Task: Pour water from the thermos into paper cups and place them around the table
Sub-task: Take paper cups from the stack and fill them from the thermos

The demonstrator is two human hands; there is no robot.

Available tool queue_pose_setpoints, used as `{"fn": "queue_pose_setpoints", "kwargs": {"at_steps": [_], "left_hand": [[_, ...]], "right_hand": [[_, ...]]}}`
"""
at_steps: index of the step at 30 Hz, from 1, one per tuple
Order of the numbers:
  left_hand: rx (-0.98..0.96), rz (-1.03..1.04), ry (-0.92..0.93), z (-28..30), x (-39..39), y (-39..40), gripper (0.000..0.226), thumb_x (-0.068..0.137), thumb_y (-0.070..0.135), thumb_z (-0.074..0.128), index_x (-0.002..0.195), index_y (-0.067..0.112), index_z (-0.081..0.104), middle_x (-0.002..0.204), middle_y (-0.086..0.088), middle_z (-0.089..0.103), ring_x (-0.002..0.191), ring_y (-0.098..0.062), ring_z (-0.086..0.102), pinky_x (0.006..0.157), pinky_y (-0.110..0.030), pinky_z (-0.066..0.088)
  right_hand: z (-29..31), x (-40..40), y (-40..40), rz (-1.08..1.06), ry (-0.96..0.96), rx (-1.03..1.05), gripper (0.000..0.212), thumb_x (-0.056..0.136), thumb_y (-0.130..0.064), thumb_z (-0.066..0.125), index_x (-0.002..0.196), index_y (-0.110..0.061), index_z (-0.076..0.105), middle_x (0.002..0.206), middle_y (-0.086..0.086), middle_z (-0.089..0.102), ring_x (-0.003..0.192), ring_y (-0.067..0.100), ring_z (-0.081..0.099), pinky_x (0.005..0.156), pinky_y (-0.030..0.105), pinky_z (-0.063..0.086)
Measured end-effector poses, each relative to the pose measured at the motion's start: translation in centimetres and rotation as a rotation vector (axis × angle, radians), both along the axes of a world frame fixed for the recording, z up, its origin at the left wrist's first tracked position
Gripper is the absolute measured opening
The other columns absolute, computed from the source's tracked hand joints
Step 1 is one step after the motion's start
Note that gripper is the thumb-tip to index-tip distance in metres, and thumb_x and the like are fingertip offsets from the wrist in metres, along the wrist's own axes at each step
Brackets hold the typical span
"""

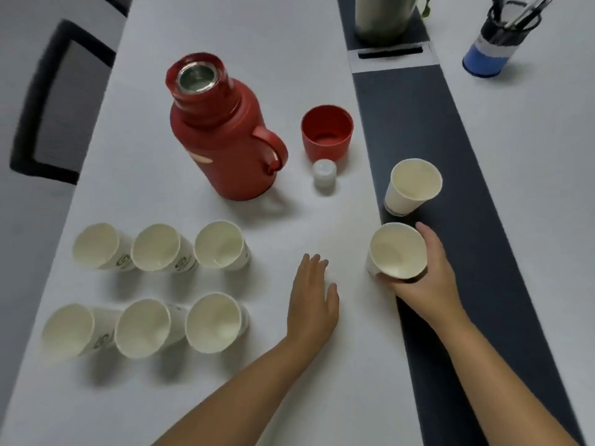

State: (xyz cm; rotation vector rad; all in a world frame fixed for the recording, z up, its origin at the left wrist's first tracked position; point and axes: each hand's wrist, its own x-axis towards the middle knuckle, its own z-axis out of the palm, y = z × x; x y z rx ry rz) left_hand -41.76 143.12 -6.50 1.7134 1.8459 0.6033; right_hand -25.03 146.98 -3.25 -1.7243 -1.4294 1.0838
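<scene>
While the thermos stands uncapped, the scene is laid out as follows.

Thermos: a red thermos is seen upright at upper centre of the frame, its steel mouth uncovered and its handle turned to the right.
Lid: a red lid is set mouth-up just right of the thermos.
Stopper: a white stopper is placed just below the lid.
Right hand: the right hand is wrapped round a held cup at centre right; the thumb is curled under its near side and the fingers round its far side. The cup sits at the edge of the dark strip.
Left hand: the left hand is laid flat on the table at lower centre, fingers straight and together, nothing held.
Far cup: another cup is stood on the strip just above the held cup.
Cup rows: six cups are arranged in two rows of three at lower left.
Water level: it cannot be told in any cup.
Pen holder: a pen holder is seen at upper right.
Chair: a chair is seen at the left edge.
</scene>
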Motion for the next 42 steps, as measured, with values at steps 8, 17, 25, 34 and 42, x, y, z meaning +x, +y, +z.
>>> {"fn": "queue_pose_setpoints", "kwargs": {"at_steps": [8, 17, 25, 34, 42], "left_hand": [[0.086, -0.055, 0.304, -1.0, -5.1, -11.1, 0.038, 0.055, 0.001, 0.080, 0.091, -0.002, 0.070, 0.098, -0.017, 0.071, 0.093, -0.036, 0.067, 0.069, -0.046, 0.056], [0.004, 0.017, 0.438, -1.1, -7.4, -15.6, 0.047, 0.077, 0.034, 0.038, 0.102, 0.010, 0.070, 0.112, -0.006, 0.068, 0.103, -0.023, 0.065, 0.094, -0.031, 0.032], [0.045, 0.013, 0.427, -0.8, -7.6, -15.5, 0.039, 0.077, 0.035, 0.046, 0.097, 0.014, 0.072, 0.109, -0.002, 0.070, 0.101, -0.018, 0.066, 0.081, -0.030, 0.053], [0.517, 0.269, -0.059, 5.8, -8.1, -12.4, 0.036, 0.095, 0.038, 0.033, 0.113, 0.010, 0.047, 0.117, -0.003, 0.055, 0.108, -0.013, 0.045, 0.098, -0.011, 0.033], [0.347, 0.379, -0.163, 10.5, -14.2, 1.6, 0.047, 0.082, 0.023, 0.051, 0.122, -0.002, 0.049, 0.126, -0.016, 0.050, 0.121, -0.028, 0.045, 0.102, -0.036, 0.037]], "right_hand": [[0.5, -7.8, 2.1, 0.320, -0.002, 0.016, 0.088, 0.063, -0.017, 0.079, 0.134, -0.021, 0.028, 0.127, -0.010, 0.039, 0.118, 0.015, 0.041, 0.098, 0.030, 0.035], [-0.9, -12.4, 1.9, 0.380, 0.013, 0.047, 0.083, 0.064, -0.011, 0.078, 0.130, -0.018, 0.029, 0.126, -0.005, 0.039, 0.112, 0.016, 0.044, 0.093, 0.030, 0.037], [-0.9, -12.2, 2.1, 0.389, 0.048, -0.017, 0.089, 0.066, -0.008, 0.076, 0.136, -0.021, 0.022, 0.127, -0.008, 0.038, 0.109, 0.015, 0.044, 0.096, 0.032, 0.038], [1.8, -9.1, 2.7, 0.382, 0.079, 0.191, 0.065, 0.075, 0.000, 0.067, 0.130, -0.013, 0.036, 0.126, -0.001, 0.045, 0.111, 0.011, 0.046, 0.094, 0.025, 0.038], [4.7, -12.2, 7.1, 0.354, -0.006, 0.323, 0.036, 0.079, 0.004, 0.058, 0.114, -0.002, 0.054, 0.112, 0.002, 0.052, 0.109, 0.022, 0.050, 0.091, 0.028, 0.039]]}}
